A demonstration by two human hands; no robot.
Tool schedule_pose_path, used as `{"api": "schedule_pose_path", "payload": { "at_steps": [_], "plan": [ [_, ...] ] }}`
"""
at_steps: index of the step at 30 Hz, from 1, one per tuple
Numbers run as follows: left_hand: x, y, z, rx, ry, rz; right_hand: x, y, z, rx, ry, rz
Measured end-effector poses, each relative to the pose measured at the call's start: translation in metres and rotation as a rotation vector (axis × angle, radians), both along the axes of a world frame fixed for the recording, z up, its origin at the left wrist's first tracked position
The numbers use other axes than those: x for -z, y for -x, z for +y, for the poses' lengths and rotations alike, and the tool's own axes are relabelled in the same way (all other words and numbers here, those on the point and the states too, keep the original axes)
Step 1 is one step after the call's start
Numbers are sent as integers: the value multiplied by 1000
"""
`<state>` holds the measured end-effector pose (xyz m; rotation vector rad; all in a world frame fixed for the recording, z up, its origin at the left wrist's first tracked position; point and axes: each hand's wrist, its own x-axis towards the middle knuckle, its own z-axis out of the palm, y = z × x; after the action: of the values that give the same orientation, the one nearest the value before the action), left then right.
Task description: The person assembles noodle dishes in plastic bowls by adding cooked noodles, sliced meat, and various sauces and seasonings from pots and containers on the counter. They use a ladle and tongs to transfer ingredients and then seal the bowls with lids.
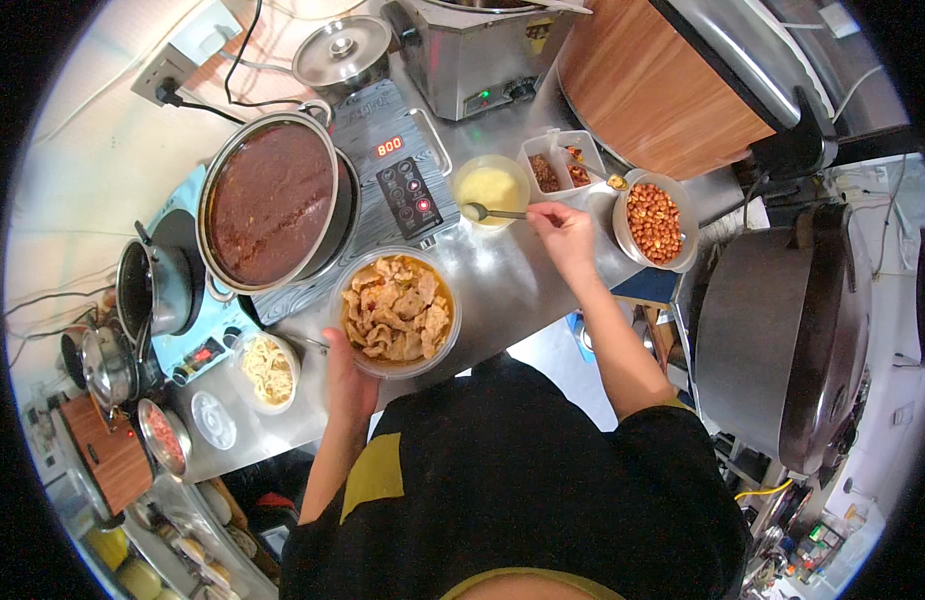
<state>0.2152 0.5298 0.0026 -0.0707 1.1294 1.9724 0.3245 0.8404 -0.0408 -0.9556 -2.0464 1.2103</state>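
Note:
My left hand (351,378) grips the left side of a clear round plastic bowl (457,318), which holds cooked meat slices (398,310) in brown broth. Beyond and to the right of it, my right hand (566,238) pinches the handle of a small dark spoon (503,213). The spoon's head lies over a round container (519,190) of pale yellow paste or powder. Just past that stands a white divided box (561,150) with dark and reddish seasonings. Right of my right hand, a tub (688,235) of reddish-brown peanuts (654,222) has a spoon at its edge.
A large pot (333,240) of dark red sauce stands on an induction cooker (408,190) at the left. A bowl of noodles (269,372) and a clear lid (214,420) lie near the left edge. A steel appliance (473,75) and a wood-grained cooker (653,90) stand behind.

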Motion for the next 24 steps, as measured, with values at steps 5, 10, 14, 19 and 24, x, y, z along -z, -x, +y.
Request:
{"api": "schedule_pose_path", "payload": {
  "at_steps": [5,10,14,19,24],
  "plan": [
    [7,6,4,43,-19,11,0,-7,5,120,525,157],
    [13,11,14,68,10,90,1,-17,9,175,604,232],
    [26,17,23,83,21,50,-22,-29,4,119,706,316],
    [17,17,48,74,7,18,-84,-35,-31,-11,648,301],
    [9,20,70,130,-107,56,-99,-36,-64,-79,322,211]
  ]
}}
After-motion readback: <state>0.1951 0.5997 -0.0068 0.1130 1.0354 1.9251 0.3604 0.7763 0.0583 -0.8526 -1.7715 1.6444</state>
